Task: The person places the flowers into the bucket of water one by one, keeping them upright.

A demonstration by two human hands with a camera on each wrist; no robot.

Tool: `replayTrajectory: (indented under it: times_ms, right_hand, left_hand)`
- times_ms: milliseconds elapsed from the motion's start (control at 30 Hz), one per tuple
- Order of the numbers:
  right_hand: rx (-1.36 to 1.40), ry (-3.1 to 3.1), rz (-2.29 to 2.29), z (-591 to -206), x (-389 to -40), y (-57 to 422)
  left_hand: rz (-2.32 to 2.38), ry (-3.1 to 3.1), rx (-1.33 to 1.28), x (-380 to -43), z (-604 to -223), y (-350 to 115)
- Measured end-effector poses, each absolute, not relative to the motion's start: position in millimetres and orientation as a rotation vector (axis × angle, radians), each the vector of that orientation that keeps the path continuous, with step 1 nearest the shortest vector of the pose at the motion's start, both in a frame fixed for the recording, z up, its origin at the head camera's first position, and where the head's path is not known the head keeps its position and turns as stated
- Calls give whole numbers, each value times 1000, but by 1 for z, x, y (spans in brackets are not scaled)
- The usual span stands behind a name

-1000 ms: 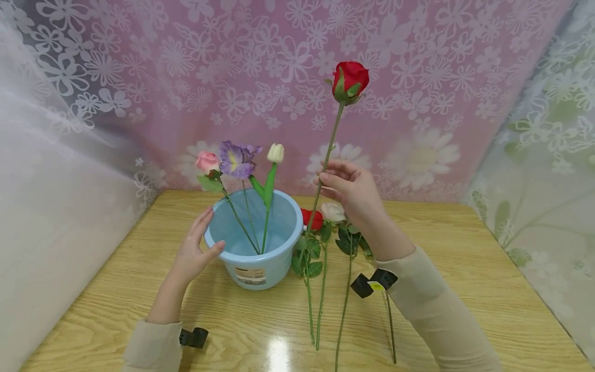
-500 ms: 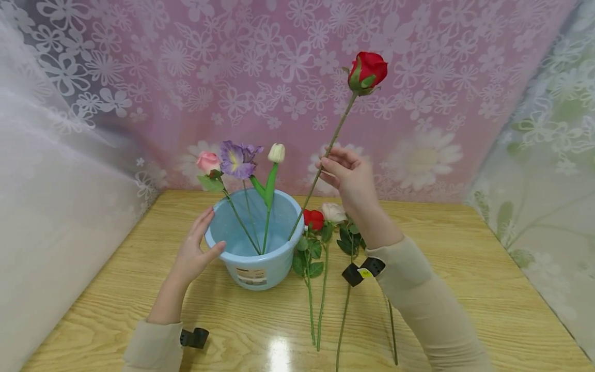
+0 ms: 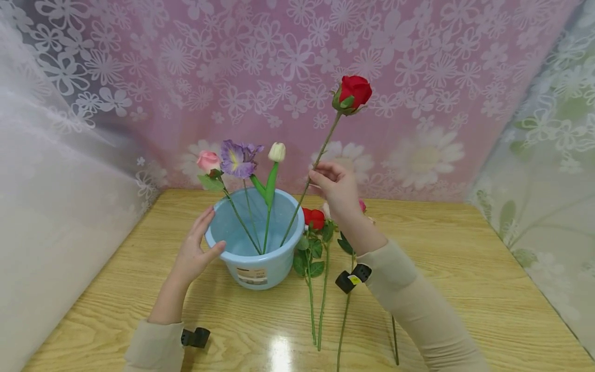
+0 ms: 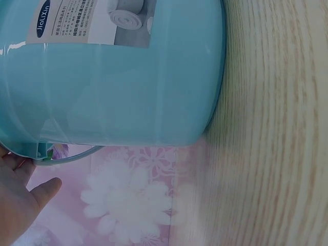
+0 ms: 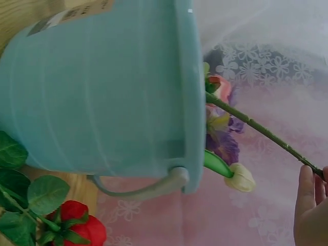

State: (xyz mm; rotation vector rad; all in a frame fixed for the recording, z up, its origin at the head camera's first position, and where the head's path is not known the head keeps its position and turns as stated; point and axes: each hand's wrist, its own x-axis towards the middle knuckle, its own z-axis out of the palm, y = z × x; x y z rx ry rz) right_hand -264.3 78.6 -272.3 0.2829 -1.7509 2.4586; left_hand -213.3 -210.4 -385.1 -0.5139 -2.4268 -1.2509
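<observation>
My right hand [image 3: 341, 191] pinches the green stem of a long red rose [image 3: 354, 95] between thumb and fingers. The bloom leans up to the right, while the stem's lower end is inside a light blue bucket [image 3: 260, 266]. My left hand [image 3: 197, 248] rests against the bucket's left rim with fingers fairly straight and the thumb spread along the front. In the left wrist view that thumb [image 4: 47, 192] stands apart from the bucket wall. A pink rose [image 3: 208, 161], a purple iris [image 3: 238, 159] and a white tulip [image 3: 276, 152] stand in the bucket.
Right of the bucket, a red flower [image 3: 314, 219] and other flowers lie on the wooden table [image 3: 465, 289], stems toward the front. My right forearm partly covers them. A pink floral curtain [image 3: 279, 77] hangs behind, with pale curtains at both sides.
The red rose first swung right as its stem end came over the bucket's rim. Then my right hand moved left and down, lowering the stem into the bucket. My left hand stayed put.
</observation>
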Motion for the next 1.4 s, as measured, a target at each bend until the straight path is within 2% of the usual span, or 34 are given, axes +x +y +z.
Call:
replayTrajectory:
  times_ms: [833, 1400]
  right_hand:
    - [367, -2136, 2133, -319, -261, 55]
    - [440, -2337, 1769, -327, -256, 50]
  left_hand:
    - [-1246, -2406, -515, -213, -386, -210]
    - [-1243, -2404, -510, -212, -387, -209]
